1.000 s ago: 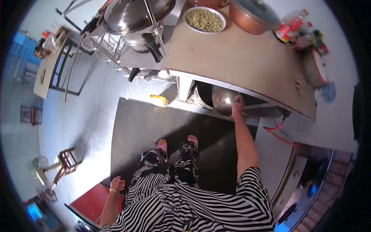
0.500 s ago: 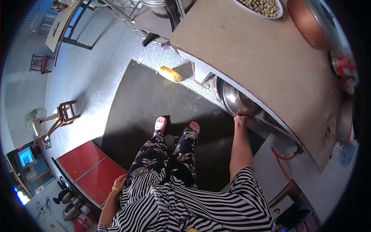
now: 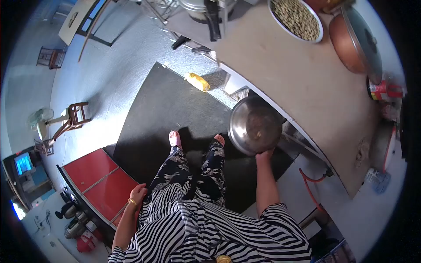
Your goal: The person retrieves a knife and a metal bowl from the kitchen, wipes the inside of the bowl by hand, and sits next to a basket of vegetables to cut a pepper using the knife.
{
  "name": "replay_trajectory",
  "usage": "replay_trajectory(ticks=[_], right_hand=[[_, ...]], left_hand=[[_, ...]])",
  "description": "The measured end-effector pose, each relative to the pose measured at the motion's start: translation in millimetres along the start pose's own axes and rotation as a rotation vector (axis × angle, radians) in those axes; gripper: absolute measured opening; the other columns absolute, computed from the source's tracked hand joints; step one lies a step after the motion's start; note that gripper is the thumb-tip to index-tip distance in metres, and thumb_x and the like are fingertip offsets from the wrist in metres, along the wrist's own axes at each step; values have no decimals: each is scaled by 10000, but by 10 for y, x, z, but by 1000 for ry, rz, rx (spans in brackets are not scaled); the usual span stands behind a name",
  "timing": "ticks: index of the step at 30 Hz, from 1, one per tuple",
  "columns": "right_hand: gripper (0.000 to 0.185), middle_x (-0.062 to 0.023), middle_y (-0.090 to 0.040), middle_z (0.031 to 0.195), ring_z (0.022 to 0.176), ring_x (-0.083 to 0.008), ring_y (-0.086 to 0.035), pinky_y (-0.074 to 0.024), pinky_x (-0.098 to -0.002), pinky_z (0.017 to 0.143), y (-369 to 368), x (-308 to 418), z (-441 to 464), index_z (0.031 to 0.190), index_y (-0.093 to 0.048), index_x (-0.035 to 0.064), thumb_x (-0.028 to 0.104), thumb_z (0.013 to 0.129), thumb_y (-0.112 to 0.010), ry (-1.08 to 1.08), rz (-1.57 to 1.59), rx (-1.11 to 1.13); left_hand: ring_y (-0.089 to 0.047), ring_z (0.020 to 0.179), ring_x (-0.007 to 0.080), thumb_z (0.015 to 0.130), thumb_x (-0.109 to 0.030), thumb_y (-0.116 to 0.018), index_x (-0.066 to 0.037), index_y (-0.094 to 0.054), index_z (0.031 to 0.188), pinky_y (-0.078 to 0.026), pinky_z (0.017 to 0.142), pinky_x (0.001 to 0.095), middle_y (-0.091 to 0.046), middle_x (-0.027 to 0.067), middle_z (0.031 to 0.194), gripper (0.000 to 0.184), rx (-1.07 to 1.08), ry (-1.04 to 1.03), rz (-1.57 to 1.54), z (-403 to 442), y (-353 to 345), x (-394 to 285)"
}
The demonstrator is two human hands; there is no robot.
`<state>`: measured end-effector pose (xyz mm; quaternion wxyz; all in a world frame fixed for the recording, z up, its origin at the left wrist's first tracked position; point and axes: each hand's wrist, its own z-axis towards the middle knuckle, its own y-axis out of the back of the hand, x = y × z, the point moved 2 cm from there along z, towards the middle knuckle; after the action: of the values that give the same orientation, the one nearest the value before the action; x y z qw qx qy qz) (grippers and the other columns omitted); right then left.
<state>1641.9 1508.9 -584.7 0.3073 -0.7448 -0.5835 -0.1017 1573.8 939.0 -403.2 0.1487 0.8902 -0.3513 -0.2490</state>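
Observation:
My right hand [image 3: 265, 155] grips the near rim of a round stainless steel basin [image 3: 251, 126]. The basin is tilted beside the counter's front edge, over the dark floor mat [image 3: 175, 103], and part of it still lies near the space beneath the counter. My fingers are partly hidden by the rim. At my left side, my left hand [image 3: 139, 193] hangs loosely with fingers slightly bent and nothing in it. It is nearest to the red cabinet [image 3: 107, 199].
On the counter [image 3: 289, 74] stand a dish of beans [image 3: 296, 19], a copper-coloured pot [image 3: 348, 41] with a glass lid and a red can [image 3: 383, 90]. A yellow bottle-like item [image 3: 197, 82] lies at the mat's edge. A wooden chair [image 3: 75, 117] stands left.
My right hand has drawn the basin out from under the counter, toward me and to the left. Much more of the basin shows. My left hand has risen slightly.

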Motion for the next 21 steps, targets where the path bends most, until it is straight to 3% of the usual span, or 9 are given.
replay_trajectory(ticks=[5, 7, 8, 9, 11, 13, 14, 18, 21], right_hand=[[532, -76, -461, 1148, 1030, -228, -446, -349, -383, 867, -536, -419, -863, 1170, -425, 98, 494, 825, -338, -172, -320, 19], [537, -90, -455, 1135, 1056, -222, -420, -351, -339, 871, -929, -753, -1188, 1155, -406, 24, 445, 822, -397, -135, -661, 234], [488, -89, -545, 930, 844, -181, -523, -426, -312, 692, -1302, -904, -1542, 937, -532, -1, 456, 819, -408, 144, -829, 429], [452, -34, -547, 660, 564, -145, -508, -407, -292, 491, -1583, -1002, -1823, 619, -519, 37, 442, 807, -445, -64, -1037, 649], [423, 10, -462, 512, 426, -143, -429, -335, -287, 392, -2249, -1384, -2718, 514, -410, 71, 387, 765, -538, 371, -1031, 1067], [447, -21, -386, 484, 416, -183, -405, -313, -302, 394, -2833, -1760, -3507, 490, -371, 84, 405, 708, -592, 1193, -892, 1681], [431, -29, -363, 487, 429, -197, -415, -320, -295, 405, -3047, -1936, -3943, 494, -382, 100, 421, 685, -597, 1307, -854, 1889], [355, -14, -410, 529, 471, -159, -441, -332, -281, 428, -3438, -2734, -5209, 530, -423, 106, 377, 682, -596, 1453, -653, 2420], [301, -17, -435, 548, 505, -158, -472, -360, -271, 463, -3547, -3370, -5656, 565, -465, 101, 345, 692, -586, 1375, -587, 2693]], left_hand=[[-562, 821, 151, 829, -184, -461, -48, -456, 1117, -457, 631, 241, -573, 86, 936, 319, 25, 79, -467, 27, 102, -240], [-555, 863, 194, 850, -294, -439, -69, -409, 1162, -463, 666, 274, -542, 114, 1009, 386, 112, 30, -663, -135, 239, -651], [-548, 883, 218, 846, -365, -410, -88, -388, 1179, -460, 693, 303, -537, 124, 1021, 434, 180, 17, -838, -141, 334, -717], [-540, 904, 243, 843, -435, -380, -107, -366, 1197, -457, 721, 331, -531, 135, 1033, 483, 248, -2, -1014, -153, 450, -758], [-512, 954, 287, 821, -541, -295, -135, -341, 1216, -443, 751, 382, -517, 153, 1060, 568, 437, -20, -1352, -281, 774, -919], [-478, 999, 310, 772, -626, -269, -146, -323, 1231, -439, 758, 408, -478, 162, 1118, 666, 557, -141, -1538, -449, 1231, -962], [-439, 1050, 308, 733, -673, -273, -151, -321, 1242, -422, 790, 423, -425, 159, 1183, 730, 657, -239, -1575, -510, 1473, -937], [-404, 1093, 286, 744, -630, -349, -107, -358, 1225, -393, 842, 440, -372, 139, 1240, 711, 576, -232, -1831, -495, 2321, -374], [-525, 937, 245, 738, -224, -571, 11, -480, 1055, -409, 838, 421, -539, 134, 1027, 405, 249, -194, -1783, -134, 2826, 157]])
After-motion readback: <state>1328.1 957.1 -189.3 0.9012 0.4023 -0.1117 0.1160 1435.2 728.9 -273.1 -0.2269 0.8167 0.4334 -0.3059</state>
